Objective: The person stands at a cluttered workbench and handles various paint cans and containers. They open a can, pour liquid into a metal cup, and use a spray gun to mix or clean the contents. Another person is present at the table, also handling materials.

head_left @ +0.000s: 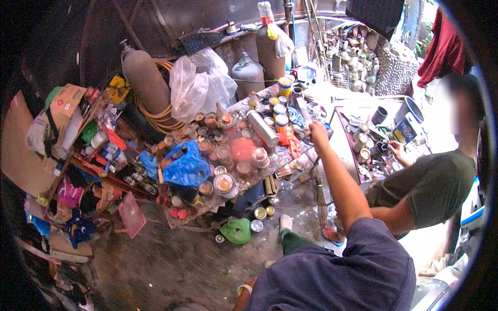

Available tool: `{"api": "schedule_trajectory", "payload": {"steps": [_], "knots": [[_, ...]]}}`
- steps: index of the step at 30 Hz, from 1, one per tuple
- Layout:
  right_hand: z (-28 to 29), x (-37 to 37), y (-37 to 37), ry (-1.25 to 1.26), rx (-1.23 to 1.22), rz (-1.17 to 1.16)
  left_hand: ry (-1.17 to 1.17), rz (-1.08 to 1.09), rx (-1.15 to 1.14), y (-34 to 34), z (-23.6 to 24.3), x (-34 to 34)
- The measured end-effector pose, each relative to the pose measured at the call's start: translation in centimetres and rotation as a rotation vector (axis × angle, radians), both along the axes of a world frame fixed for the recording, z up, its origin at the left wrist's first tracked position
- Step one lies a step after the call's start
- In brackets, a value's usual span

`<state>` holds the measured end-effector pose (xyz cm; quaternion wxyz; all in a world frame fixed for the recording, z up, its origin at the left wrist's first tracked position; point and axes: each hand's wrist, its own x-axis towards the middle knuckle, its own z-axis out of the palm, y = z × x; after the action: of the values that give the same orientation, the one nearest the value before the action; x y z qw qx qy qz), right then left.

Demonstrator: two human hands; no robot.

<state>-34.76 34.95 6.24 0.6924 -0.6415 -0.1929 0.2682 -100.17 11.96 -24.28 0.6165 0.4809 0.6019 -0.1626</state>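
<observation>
Navy shirt point(332, 269); R hand point(318, 133) nr paint tins point(281, 124), L hand point(251, 283) mostly hidden, both grips unclear.

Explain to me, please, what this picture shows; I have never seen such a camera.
This is no machine but a person. A wide camera worn on the head looks down, so straight edges bend. The bare right hand reaches out at the right side of a table; what it may hold is unclear. Part of the left arm, with a pale band, shows at the lower edge; the left hand is hard to make out. On the table are cans, jars, a blue bag and a silver cylinder. A co-worker's hand is near more cans.
</observation>
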Motion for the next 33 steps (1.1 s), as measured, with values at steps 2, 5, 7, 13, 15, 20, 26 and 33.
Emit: {"api": "schedule_trajectory", "payload": {"steps": [2,5,7,13,15,20,26,33], "knots": [[0.5,2.2,4.3,0.150,0.031,-0.006,0.007,0.026,0.052,2.9,0.7,1.0],[-0.6,8.0,9.4,0.257,-0.020,-0.010,0.017,0.050,0.122,7.6,1.9,4.0],[-2.2,12.7,13.2,0.368,0.014,-0.111,0.007,0.049,0.150,10.8,2.0,6.7],[-6.7,19.7,22.0,0.568,0.003,-0.048,0.030,0.088,0.195,17.5,3.9,11.4],[-8.9,22.1,24.5,0.605,0.027,-0.075,0.028,0.076,0.194,19.2,4.3,12.8],[-11.8,26.1,27.6,0.664,0.053,-0.099,0.014,0.018,0.201,23.0,4.7,15.0],[-11.6,19.3,26.0,0.636,0.304,0.007,0.010,-0.198,0.152,24.6,4.4,14.9],[-14.5,-0.9,6.8,0.292,0.198,-0.185,-0.046,-0.446,0.175,27.0,3.3,14.8]]}}
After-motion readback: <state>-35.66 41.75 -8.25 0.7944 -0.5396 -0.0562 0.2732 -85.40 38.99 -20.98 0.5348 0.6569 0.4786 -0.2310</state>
